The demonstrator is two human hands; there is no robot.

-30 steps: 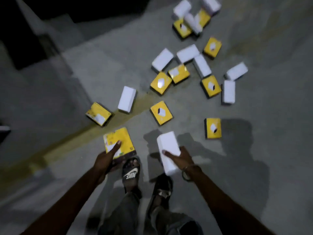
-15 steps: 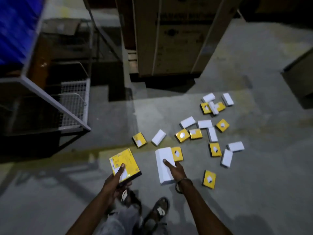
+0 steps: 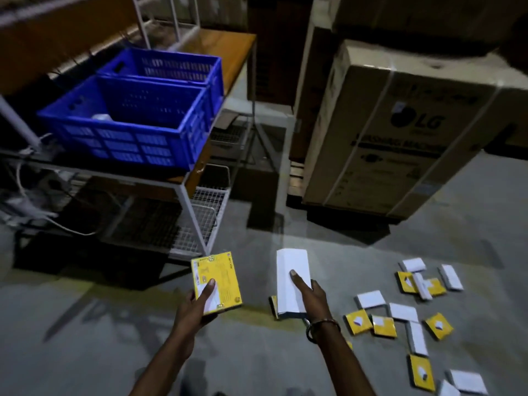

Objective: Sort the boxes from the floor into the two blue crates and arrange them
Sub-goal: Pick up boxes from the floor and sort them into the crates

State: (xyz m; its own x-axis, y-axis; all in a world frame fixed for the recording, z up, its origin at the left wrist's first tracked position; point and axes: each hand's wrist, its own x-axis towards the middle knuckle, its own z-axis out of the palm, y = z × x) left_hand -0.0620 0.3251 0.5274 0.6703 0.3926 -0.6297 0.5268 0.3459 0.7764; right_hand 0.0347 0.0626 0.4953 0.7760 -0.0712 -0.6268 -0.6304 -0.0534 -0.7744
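While you stand on the concrete floor [image 3: 114,352], your left hand [image 3: 194,310] is closed around a yellow box [image 3: 220,278], thumb lying across its printed face and fingers hidden underneath. Your right hand [image 3: 313,297] grips a white box [image 3: 290,278] held lengthwise away from you, thumb pressed on its top face, the rest of the fingers wrapped under its right edge. Both boxes are lifted clear of the floor, side by side and apart from each other.

Up to your left, two blue crates [image 3: 128,132] sit touching one another on an orange-topped metal rack [image 3: 225,58]. Something pale shows inside the nearer crate; you cannot tell what it is.

On the floor to your right, the remaining yellow and white boxes [image 3: 405,318] lie scattered, several touching or overlapping. One more yellow box [image 3: 273,305] peeks out just behind the white box in your hand.

Ahead on the right stands a large LG cardboard carton [image 3: 400,132], strapped with bands.
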